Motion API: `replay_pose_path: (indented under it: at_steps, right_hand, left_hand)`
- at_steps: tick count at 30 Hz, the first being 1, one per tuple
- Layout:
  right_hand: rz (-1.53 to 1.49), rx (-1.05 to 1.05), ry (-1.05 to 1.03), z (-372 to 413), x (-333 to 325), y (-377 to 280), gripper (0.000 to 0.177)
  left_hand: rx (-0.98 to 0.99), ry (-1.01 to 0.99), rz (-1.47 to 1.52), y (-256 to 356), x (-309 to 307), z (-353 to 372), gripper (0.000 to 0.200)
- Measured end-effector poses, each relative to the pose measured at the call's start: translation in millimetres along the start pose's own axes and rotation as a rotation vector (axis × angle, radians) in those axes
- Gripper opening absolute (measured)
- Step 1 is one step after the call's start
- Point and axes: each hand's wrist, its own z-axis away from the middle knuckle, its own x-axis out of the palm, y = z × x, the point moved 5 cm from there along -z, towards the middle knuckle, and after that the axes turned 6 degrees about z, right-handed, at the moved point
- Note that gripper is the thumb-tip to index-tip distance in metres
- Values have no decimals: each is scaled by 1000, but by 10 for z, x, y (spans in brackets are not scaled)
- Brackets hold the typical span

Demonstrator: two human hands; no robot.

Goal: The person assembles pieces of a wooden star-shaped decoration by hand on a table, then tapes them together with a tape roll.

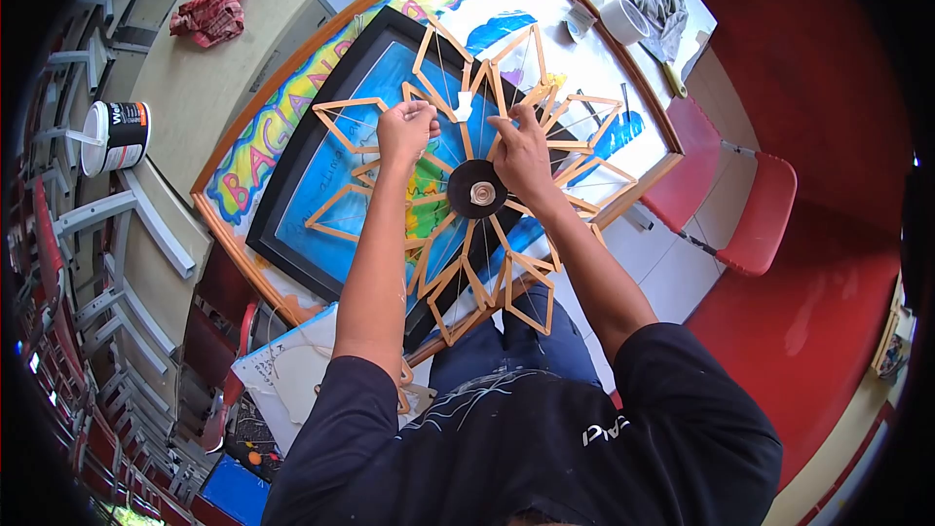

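In the head view, the black disc (461, 185) is the landmark. It forms the centre of the wooden-stick flower (470, 238), which lies above the black picture frame (287, 197) and the lettered board (261, 158).

The step in hand appears to be a fine adjustment of the stick petals, done with both hands. The left hand (407, 130) is up and to the left of the disc, its fingertips gathered together; whether a thread is between them, one cannot tell. The right hand (524, 151) is just above and right of the disc, with its fingers bent over the sticks; its grip cannot be told. The next move probably calls for light fingers, because the sticks are thin and threads run across the petals.

Counted, there are two hands, one disc with one cream coil (482, 194) on it, and about eight outer petals around. One white piece (464, 107) stands above the disc, between the hands. Far to the right is one red chair (760, 214); far to the left, one labelled bucket (127, 136).
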Motion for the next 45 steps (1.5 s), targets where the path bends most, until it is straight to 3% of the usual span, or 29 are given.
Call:
replay_pose_path:
  at_steps: [4, 11, 15, 19, 25, 28, 32, 36, 39, 45]
  right_hand:
    - [-51, -27, 38, -1, 65, -71, 27]
    - [-77, -23, 71, -92, 190, -103, 23]
    - [-74, 7, 63, -87, 200, -126, 28]
    - [-16, -12, 63, -75, 206, -188, 37]
    - [89, -106, -1, -38, 220, -211, 34]
    - [53, -106, -33, -49, 181, -189, 43]
    - [127, -137, -45, -83, 190, -247, 32]
    - [108, -187, -178, -70, 255, -269, 32]
    - [12, -157, 31, -47, 91, -235, 32]
    - [-143, -73, 72, -19, 40, -54, 15]
  left_hand:
    - [-1, 11, -157, 2, 39, 93, 24]
    - [-4, 19, -109, -120, 129, 72, 25]
    - [-10, 109, -312, -26, 161, 83, 30]
    - [121, 175, -421, -65, 173, 2, 31]
    - [68, 167, -304, -69, 149, 39, 25]
    - [65, 178, -195, -63, 123, 72, 22]
    - [70, 177, -171, -144, 69, 18, 20]
    - [86, 173, -187, -134, 86, 27, 20]
    - [160, 245, -229, -83, 101, 98, 19]
    - [202, 165, -322, -89, 147, 149, 18]
